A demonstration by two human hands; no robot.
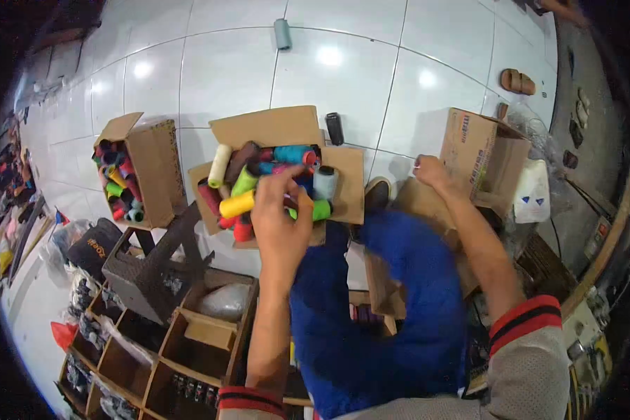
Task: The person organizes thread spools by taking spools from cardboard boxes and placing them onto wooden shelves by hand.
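My left hand (281,203) is over an open cardboard box (266,126) of thread spools. Its thumb and fingers are apart, with the fingertips partly among the spools. Just beside it lies a yellow spool (238,204); a lime green spool (245,182), a cream spool (220,165), a teal spool (294,154) and a pale grey spool (324,183) are close by. My right hand (432,172) is closed, held out to the right above the floor. A small whitish bit shows at its fingertips, too small to name.
Another box of spools (157,164) stands at left. A printed carton (462,150) is at right. A black spool (334,129) and a grey spool (282,33) are on the tiled floor. A wooden compartment rack (168,343) is at lower left, sandals (516,82) at upper right.
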